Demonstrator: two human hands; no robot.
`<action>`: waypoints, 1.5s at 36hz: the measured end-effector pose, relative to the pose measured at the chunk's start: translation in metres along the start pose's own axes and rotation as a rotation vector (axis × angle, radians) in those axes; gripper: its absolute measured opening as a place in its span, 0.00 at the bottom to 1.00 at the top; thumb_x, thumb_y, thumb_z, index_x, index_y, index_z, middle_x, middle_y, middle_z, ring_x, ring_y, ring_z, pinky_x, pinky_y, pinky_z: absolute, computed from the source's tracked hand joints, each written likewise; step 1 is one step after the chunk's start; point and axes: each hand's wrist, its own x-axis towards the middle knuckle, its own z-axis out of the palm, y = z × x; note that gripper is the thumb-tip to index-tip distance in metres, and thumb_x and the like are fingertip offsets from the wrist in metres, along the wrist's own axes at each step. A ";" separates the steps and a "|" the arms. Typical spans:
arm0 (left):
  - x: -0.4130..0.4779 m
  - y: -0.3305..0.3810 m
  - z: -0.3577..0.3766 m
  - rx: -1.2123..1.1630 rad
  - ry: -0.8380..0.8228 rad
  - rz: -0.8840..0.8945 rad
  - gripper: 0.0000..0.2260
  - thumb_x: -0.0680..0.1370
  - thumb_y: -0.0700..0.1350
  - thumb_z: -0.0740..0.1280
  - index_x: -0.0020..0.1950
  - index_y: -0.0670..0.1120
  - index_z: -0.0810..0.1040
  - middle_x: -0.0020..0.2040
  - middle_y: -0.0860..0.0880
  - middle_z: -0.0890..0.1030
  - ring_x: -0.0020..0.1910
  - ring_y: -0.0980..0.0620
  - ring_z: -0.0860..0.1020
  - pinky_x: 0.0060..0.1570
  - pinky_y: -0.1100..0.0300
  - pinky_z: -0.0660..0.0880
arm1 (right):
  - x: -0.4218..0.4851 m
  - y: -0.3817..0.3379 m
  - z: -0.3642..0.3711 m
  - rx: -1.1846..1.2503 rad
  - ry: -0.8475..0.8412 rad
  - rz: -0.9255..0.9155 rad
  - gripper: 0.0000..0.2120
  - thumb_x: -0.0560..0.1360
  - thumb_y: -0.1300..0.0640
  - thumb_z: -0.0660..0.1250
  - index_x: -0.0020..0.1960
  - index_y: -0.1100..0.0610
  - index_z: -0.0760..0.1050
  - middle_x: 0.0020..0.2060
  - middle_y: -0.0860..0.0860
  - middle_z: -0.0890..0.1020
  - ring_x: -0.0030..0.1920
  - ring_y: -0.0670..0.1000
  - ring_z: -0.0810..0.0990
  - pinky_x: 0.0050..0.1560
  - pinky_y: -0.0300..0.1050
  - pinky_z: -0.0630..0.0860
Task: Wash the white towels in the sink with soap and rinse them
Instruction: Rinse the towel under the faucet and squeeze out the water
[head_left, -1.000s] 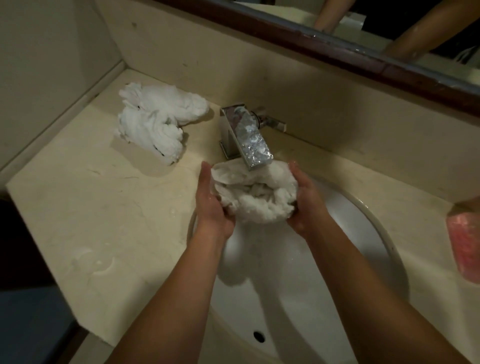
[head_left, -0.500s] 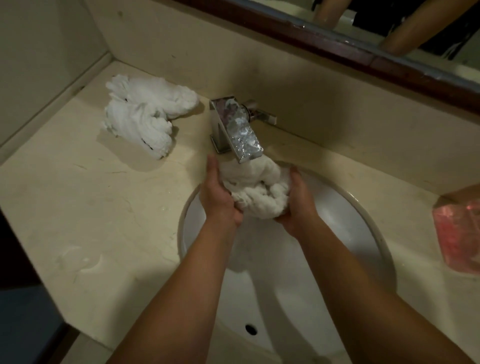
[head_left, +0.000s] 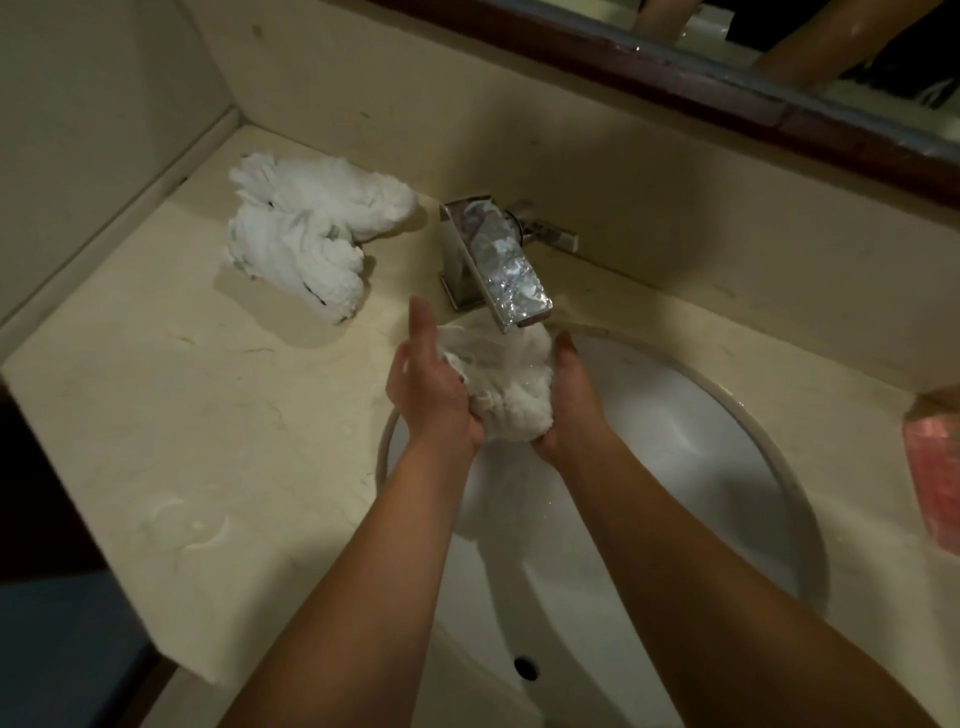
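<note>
Centrally, I see a bunched white towel (head_left: 511, 395) held between both hands directly under the spout of the chrome faucet (head_left: 501, 265), above the far rim of the white sink (head_left: 696, 431). My left hand (head_left: 428, 387) presses its palm against the towel's left side with the fingers straight and pointing away from me. My right hand (head_left: 566, 400) cups the towel's right side; its fingertips are hidden behind the cloth, so I cannot tell how far they curl. Two more white towels (head_left: 311, 244) lie crumpled together on the beige countertop (head_left: 171, 415), left of the faucet and well apart from the sink. A pink object (head_left: 935, 483) sits on the countertop at the right edge, too blurred to identify. A mirror frame (head_left: 675, 73) runs along the wall above.
</note>
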 end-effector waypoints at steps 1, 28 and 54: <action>0.000 0.001 0.002 0.008 0.024 0.006 0.27 0.72 0.66 0.78 0.52 0.42 0.84 0.52 0.38 0.88 0.50 0.38 0.87 0.44 0.49 0.82 | 0.004 0.001 -0.001 0.022 0.002 -0.007 0.33 0.81 0.35 0.63 0.72 0.60 0.77 0.67 0.63 0.82 0.65 0.67 0.83 0.71 0.65 0.75; -0.009 -0.019 0.021 -0.081 -0.285 -0.154 0.32 0.72 0.64 0.78 0.66 0.43 0.84 0.66 0.37 0.83 0.66 0.36 0.82 0.69 0.40 0.77 | -0.004 -0.022 -0.037 0.000 0.045 -0.205 0.42 0.64 0.34 0.81 0.71 0.55 0.79 0.63 0.60 0.85 0.61 0.65 0.85 0.66 0.67 0.79; 0.014 0.001 -0.019 -0.065 -0.344 -0.176 0.53 0.58 0.66 0.84 0.69 0.31 0.78 0.66 0.27 0.79 0.63 0.30 0.81 0.67 0.33 0.77 | 0.002 -0.007 0.005 0.079 0.036 -0.070 0.35 0.68 0.38 0.78 0.67 0.58 0.83 0.63 0.61 0.85 0.63 0.66 0.84 0.69 0.66 0.77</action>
